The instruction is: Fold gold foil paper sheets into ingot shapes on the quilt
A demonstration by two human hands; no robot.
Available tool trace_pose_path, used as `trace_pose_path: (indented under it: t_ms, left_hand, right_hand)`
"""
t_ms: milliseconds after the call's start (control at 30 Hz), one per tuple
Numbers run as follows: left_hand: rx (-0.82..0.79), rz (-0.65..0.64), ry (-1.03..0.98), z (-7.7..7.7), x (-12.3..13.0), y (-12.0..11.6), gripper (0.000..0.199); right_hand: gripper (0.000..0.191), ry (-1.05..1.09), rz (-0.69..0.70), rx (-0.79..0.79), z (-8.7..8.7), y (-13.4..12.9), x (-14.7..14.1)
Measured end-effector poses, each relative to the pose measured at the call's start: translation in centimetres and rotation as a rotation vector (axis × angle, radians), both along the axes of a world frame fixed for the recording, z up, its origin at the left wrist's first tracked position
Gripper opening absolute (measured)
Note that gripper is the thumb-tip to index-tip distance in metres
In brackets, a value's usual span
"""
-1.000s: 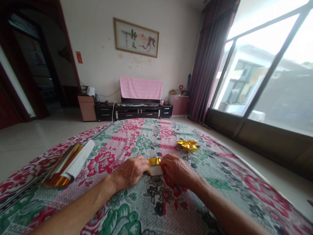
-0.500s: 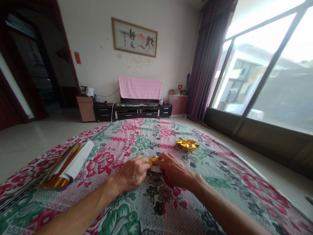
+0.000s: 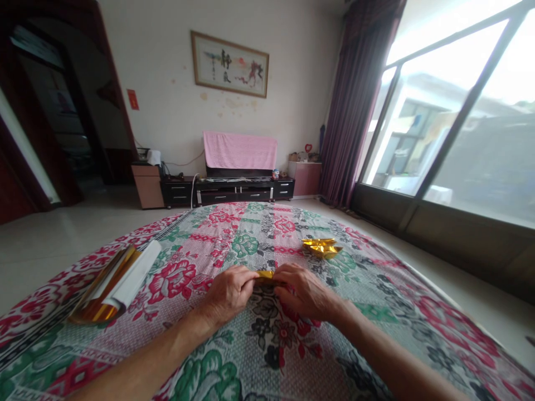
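Note:
Between my two hands is a small folded strip of gold foil paper (image 3: 264, 274), close above the flowered tablecloth. My left hand (image 3: 233, 292) pinches its left end, thumb against curled fingers. At the right end, my right hand (image 3: 301, 289) grips it with the fingers bent over. The fingers hide both ends of the strip. Beyond my right hand lie shiny folded gold paper pieces (image 3: 321, 248), shaped like little boats. Over on the left rests a loosely curled stack of gold and white paper sheets (image 3: 115, 287).
A flowered cloth (image 3: 204, 373) covers the round table. Across the room are a black low cabinet (image 3: 234, 192) and a pink cloth (image 3: 240, 150) draped over what looks like a screen. A large window (image 3: 460, 122) and a purple curtain (image 3: 346, 111) are on the right.
The white underside seen below the gold strip is out of sight now, and the strip looks narrower. My right hand's fingers have shifted slightly; both hands stay in about the same place.

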State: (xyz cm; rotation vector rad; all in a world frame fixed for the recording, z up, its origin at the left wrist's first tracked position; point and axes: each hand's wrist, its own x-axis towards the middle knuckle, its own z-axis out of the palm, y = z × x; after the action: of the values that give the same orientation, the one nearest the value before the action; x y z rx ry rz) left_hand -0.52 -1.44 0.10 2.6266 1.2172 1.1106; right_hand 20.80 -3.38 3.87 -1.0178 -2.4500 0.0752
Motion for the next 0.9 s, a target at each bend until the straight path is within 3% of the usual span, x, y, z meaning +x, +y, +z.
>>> trace_pose_path:
  t_ms: [400, 700, 900]
  left_hand:
    - [-0.057, 0.129, 0.013, 0.1, 0.5, 0.0, 0.026]
    - [-0.060, 0.202, 0.056, -0.1, 0.9, 0.3, 0.033]
    - [-0.053, 0.201, 0.096, -0.1, 1.0, 0.2, 0.033]
  right_hand:
    - [0.022, 0.015, -0.130, -0.066, -1.2, 0.9, -0.5]
    - [0.017, 0.073, -0.259, -0.019, -2.7, 1.9, -0.9]
    - [0.019, 0.070, -0.311, -0.022, -2.5, 1.6, -1.4]
